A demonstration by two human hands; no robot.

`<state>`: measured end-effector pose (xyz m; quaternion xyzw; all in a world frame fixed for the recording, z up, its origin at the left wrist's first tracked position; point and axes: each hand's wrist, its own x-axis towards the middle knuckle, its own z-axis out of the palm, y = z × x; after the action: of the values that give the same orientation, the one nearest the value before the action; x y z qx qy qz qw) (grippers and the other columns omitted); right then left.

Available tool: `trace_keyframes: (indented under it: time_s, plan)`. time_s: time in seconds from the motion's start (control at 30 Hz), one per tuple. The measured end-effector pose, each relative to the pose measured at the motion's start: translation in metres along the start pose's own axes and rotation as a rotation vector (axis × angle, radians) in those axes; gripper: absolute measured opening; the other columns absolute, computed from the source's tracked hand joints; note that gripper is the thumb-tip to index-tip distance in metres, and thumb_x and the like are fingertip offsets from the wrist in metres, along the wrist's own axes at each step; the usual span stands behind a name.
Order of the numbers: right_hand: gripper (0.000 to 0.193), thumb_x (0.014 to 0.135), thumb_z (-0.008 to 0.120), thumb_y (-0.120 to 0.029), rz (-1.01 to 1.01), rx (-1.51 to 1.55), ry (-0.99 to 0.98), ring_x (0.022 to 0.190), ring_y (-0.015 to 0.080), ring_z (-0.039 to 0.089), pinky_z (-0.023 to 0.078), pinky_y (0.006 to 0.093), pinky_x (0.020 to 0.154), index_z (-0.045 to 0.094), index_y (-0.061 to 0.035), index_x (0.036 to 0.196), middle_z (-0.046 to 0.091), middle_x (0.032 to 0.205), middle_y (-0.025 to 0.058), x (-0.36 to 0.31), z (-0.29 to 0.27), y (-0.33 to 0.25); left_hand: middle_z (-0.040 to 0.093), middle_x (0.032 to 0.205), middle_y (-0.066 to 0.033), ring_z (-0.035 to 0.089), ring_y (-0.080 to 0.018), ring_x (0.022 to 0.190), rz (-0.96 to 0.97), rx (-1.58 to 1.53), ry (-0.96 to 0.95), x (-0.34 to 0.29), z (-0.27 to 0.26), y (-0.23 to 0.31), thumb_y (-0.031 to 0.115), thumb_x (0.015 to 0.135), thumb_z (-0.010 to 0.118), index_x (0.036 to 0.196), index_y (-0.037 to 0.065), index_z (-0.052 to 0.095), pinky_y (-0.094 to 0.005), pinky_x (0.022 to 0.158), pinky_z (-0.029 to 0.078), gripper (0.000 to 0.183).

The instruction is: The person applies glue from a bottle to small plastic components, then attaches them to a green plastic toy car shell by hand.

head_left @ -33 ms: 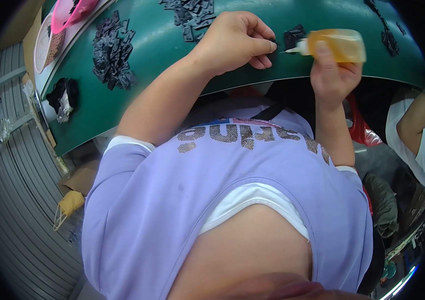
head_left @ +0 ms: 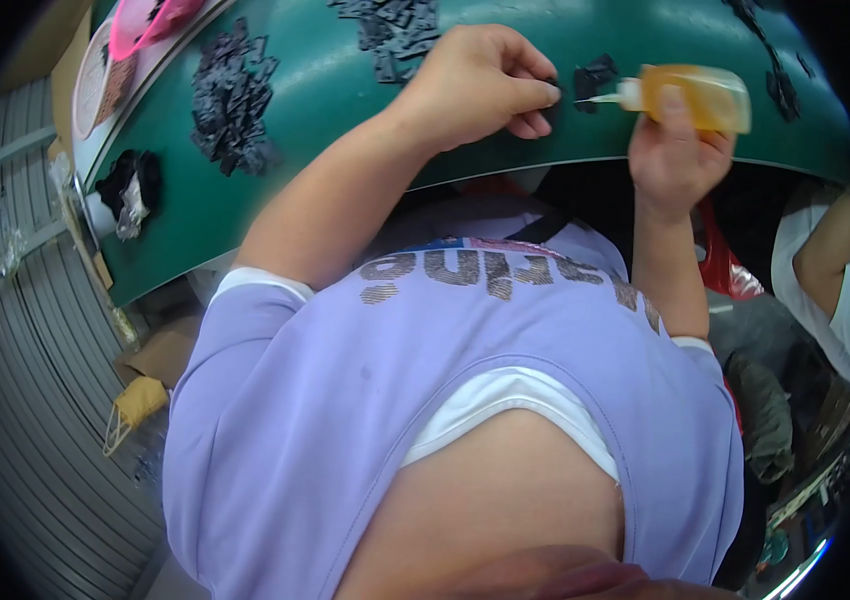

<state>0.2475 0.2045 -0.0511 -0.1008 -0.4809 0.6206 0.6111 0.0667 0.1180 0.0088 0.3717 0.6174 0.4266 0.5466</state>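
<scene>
My left hand (head_left: 490, 85) is over the green table (head_left: 325, 150), thumb and fingers pinched together on a small dark piece (head_left: 552, 84), mostly hidden by the fingertips. In my right hand (head_left: 680, 165) lies a squeeze bottle (head_left: 713, 98) of yellowish liquid, tipped on its side. Its white cap carries a thin nozzle that points left toward the left fingertips, a short gap away. Behind the nozzle lies a little group of black pieces (head_left: 597, 70).
Piles of small black parts lie at the left (head_left: 233, 100) and the back middle (head_left: 395, 35). More black strips (head_left: 781, 92) are at far right. A pink basket (head_left: 150, 25) and a pale basket (head_left: 103, 85) stand far left. Another person's arm (head_left: 830, 255) shows at right.
The bottle has shifted slightly to the right, and its nozzle tip is a little farther from my left fingertips. My left hand keeps its pinch.
</scene>
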Motion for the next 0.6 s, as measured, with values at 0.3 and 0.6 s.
trace_keyframes:
  time_s: [0.3,0.6]
  plan:
    - [0.016,0.091,0.055,-0.009,0.09,0.061,0.163,0.087,0.0233,0.065,0.058,0.0362,0.068,0.057,-0.002,0.105,0.064,0.096,0.0125,0.014,0.001,-0.011,0.062,0.087,-0.0076,0.062,-0.0139,0.07,0.543,0.485,0.23,-0.021,-0.003,-0.001,0.01,0.078,0.071,0.101,0.001,0.065,-0.0252,0.062,0.05,0.025]
    - [0.018,0.09,0.056,-0.007,0.043,0.035,0.131,0.09,0.0266,0.067,0.059,0.0363,0.07,0.058,-0.0012,0.107,0.066,0.097,0.0145,0.013,0.006,-0.006,0.059,0.082,-0.0067,0.058,-0.0186,0.073,0.368,0.949,0.423,-0.035,-0.056,-0.006,0.021,0.072,0.076,0.096,0.004,0.066,-0.031,0.067,0.049,0.031]
